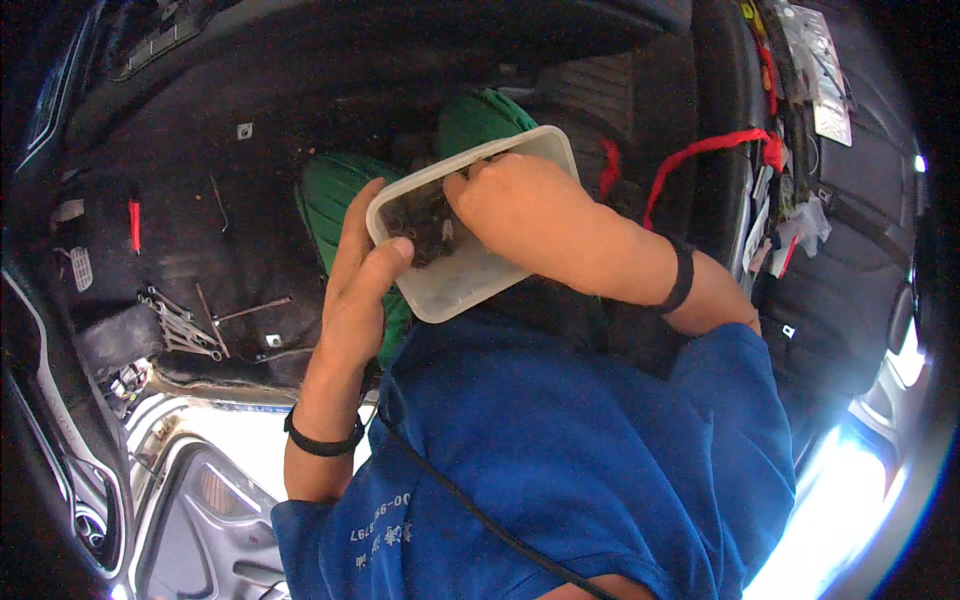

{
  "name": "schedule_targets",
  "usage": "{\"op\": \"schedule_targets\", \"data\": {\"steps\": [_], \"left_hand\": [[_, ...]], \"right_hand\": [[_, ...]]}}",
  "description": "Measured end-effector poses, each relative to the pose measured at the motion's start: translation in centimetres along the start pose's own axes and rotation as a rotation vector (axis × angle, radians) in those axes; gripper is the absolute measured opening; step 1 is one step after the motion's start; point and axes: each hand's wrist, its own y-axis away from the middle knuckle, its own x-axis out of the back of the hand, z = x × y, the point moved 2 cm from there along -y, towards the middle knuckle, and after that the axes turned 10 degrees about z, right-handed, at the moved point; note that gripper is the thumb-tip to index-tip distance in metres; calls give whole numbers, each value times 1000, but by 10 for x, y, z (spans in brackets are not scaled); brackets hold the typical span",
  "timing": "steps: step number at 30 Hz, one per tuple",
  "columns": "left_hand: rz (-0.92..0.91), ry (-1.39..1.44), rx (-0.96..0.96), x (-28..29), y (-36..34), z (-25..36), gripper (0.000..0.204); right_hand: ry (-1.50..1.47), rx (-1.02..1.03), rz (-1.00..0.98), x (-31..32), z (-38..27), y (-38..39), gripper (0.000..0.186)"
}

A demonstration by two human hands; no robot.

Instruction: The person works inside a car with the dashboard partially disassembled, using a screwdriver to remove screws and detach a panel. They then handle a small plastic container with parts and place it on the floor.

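Above the stripped black car floor (230, 180), held over the person's lap: one clear plastic tub (470, 225), rectangular, shallow, its long axis running from lower left to upper right and its open top tilted toward the camera. Contents: a small heap of dark bits (425, 222), probably screws or clips, gathered in the tub's left end; too small to tell apart. Left hand (358, 270): under and along the tub's left end, fingers cupped against its wall, thumb hooked over the near rim, carrying the tub. Right hand (520, 205): enters over the tub's upper rim from the right, fingertips (458, 188) drawn together and dipped into the tub just beside the heap; whether they pinch a piece I cannot tell. The right hand is the one nearer the heap, which lies to its left and slightly below. Left of the tub, well apart, on the floor: a bunch of spanners (185, 325) and a thin metal rod (255, 308). Behind the tub: green cloth (335, 195). Right of the tub: a red strap (705, 150).
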Motion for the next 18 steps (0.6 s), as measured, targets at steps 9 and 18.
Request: {"op": "schedule_targets", "data": {"steps": [9, 18], "left_hand": [[-6, -54, -13, -2, -2, 6, 83], [59, -61, -22, 7, -9, -7, 81]], "right_hand": [[-98, 1, 207, -27, 8, 4, 21], [-117, -101, 198, -49, 6, -4, 21]]}}
